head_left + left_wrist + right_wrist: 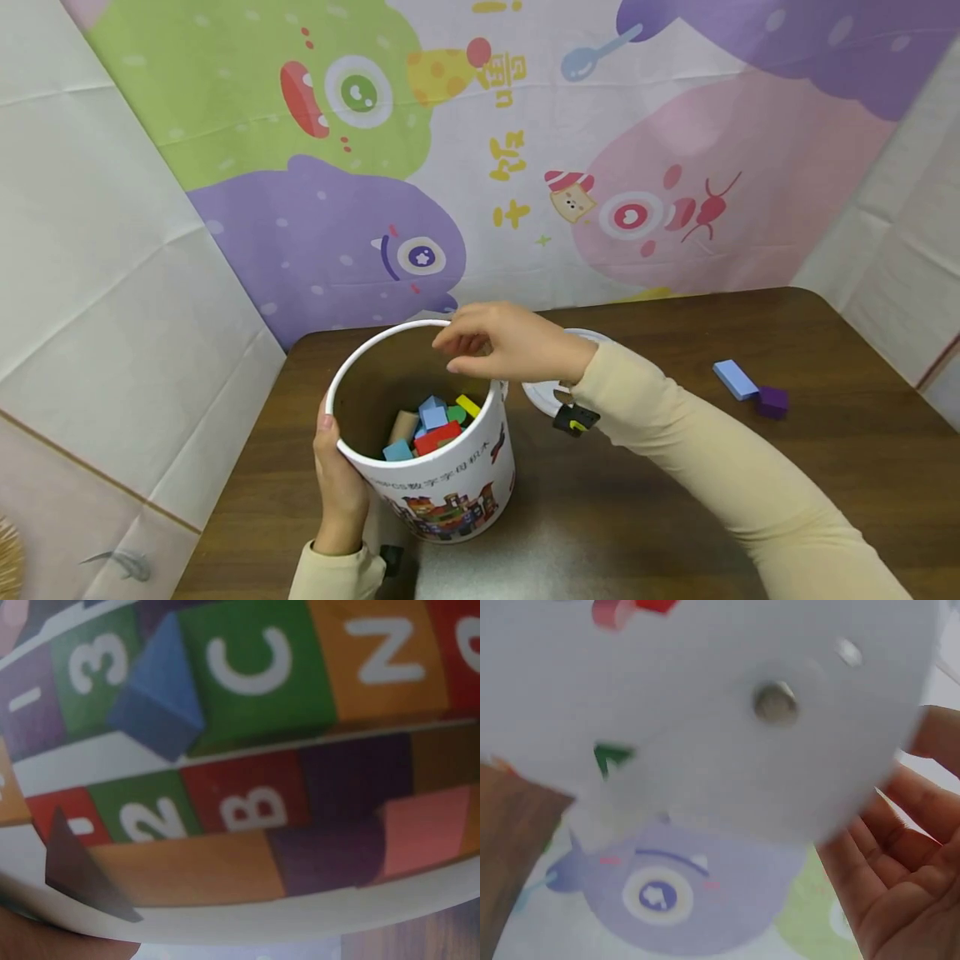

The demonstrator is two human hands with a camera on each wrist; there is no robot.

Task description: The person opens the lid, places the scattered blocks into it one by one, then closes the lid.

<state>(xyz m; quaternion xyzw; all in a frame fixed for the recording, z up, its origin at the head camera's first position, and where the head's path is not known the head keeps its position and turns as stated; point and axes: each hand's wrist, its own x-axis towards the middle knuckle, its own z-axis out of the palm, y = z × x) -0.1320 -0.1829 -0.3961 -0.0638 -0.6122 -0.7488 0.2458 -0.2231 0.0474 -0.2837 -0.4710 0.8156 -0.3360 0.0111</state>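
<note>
Two hands are at a white bucket [498, 487], which stands, leaning slightly, on a dark wooden surface [645, 508]. The left hand [341, 487] holds the bucket's left side, its thumb up at the rim and its fingers mostly hidden behind the wall. The right hand [517, 340] is over the far right part of the rim, its fingers loosely bent with a gap between them and the thumb; nothing can be seen in its grasp, and whether the fingers touch the rim is hard to tell.

Inside, low in the bucket, lies a jumble of coloured blocks: a red block [437, 438], a yellow block [468, 406], a green block [456, 413], a tan block [403, 427] and several blue ones. Printed letters and numbers, among them C, N, B, 2 and 3, fill the left wrist view, and a round metal rivet [775, 703] shows on the bucket in the right wrist view.

Behind the right forearm lies a white lid [538, 397]. Farther right, a pale blue block [736, 380] lies just beside a purple block [772, 402]. A cartoon-printed cloth [517, 279] hangs behind.
</note>
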